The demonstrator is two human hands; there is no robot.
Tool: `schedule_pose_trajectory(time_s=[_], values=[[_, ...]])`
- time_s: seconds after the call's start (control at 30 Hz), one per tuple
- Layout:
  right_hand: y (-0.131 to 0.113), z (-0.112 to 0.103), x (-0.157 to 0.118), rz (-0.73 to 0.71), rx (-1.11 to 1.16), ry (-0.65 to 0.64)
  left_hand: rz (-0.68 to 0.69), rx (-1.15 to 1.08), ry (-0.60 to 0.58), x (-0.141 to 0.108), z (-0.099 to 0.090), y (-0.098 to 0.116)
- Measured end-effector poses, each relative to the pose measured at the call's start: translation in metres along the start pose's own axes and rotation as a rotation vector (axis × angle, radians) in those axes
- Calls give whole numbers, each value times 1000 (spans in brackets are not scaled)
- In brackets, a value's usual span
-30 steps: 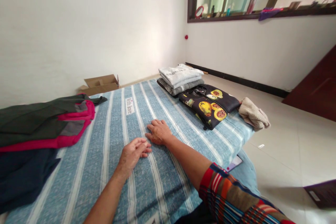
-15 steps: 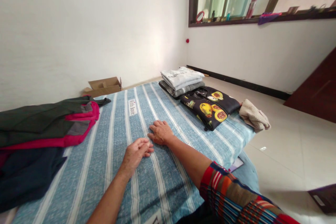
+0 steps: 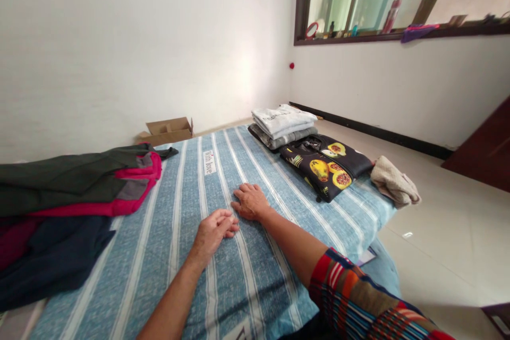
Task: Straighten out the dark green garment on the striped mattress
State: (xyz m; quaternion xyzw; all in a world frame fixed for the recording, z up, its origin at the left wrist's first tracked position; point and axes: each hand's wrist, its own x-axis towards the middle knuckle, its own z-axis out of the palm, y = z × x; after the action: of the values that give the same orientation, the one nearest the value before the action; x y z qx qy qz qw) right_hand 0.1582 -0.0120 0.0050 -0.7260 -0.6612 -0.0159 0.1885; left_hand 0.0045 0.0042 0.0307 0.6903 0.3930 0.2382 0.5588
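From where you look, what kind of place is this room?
Probably a bedroom at home. Both hands, left and right, rest on a striped mattress with folded clothes at its far corner, unfolded garments on the left, and toiletries on the window ledge.

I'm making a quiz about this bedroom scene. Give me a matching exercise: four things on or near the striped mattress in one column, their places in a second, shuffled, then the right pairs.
Things
1. Black garment printed with yellow fruit
2. Open brown cardboard box
3. Crumpled beige cloth
4. Dark green garment on a pink one

Places
A. On the floor by the white wall, beyond the mattress
B. At the mattress's left side
C. On the mattress, just nearer than the folded white and grey stack
D. At the mattress's right-hand corner, by the tiled floor

Pairs: 1-C, 2-A, 3-D, 4-B
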Motion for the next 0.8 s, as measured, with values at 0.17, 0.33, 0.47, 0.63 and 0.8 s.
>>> schedule_pose_trajectory(time_s=[0.17, 0.33, 0.47, 0.63, 0.8], values=[[-3, -1, -2, 10, -6, 1, 12, -30, -5, -2, -1, -4], [-8, 3, -8, -4, 14, 0, 14, -90, -4, -7, 1, -14], [-7, 11, -12, -32, 35, -15, 1, -174, -1, -12, 3, -22], [0, 23, -16, -48, 34, -46, -61, -284, 23, -17, -2, -27], [9, 37, -17, -61, 1, -59, -89, -359, 183, -15, -26, -26]])
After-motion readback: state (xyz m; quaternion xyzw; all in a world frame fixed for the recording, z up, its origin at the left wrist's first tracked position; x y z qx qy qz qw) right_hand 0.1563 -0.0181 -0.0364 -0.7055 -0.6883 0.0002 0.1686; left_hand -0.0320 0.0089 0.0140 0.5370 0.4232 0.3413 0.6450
